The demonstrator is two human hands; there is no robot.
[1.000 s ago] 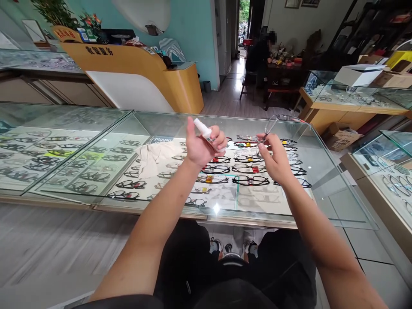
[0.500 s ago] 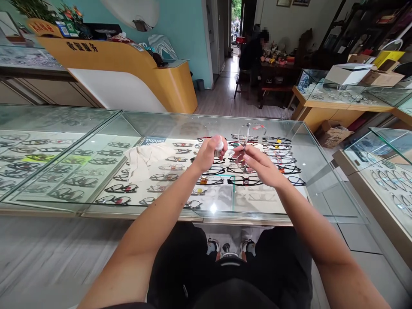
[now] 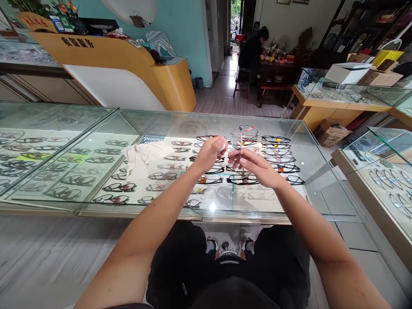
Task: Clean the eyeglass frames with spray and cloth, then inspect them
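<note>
My left hand [image 3: 208, 155] is closed around a small spray bottle [image 3: 222, 146] with a white top, its thumb over the top. Most of the bottle is hidden by the fingers. To its right, my right hand [image 3: 259, 166] pinches a pair of eyeglasses [image 3: 237, 140] with a thin rim, held on edge above the glass counter with a reddish tag on it. The bottle faces one lens from a short distance. A crumpled cream cloth [image 3: 144, 158] lies on the counter left of my hands.
Rows of eyeglass frames [image 3: 164, 176] show through the glass display counter [image 3: 219, 216]. Another glass case [image 3: 376, 180] stands at the right. Beyond are an orange-and-white desk [image 3: 175, 86], stacked boxes [image 3: 349, 73] and a person [image 3: 250, 53] seated at a table.
The eyeglasses have turned and shifted left, closer to the bottle. My left thumb now sits over the bottle's top, which was more exposed before.
</note>
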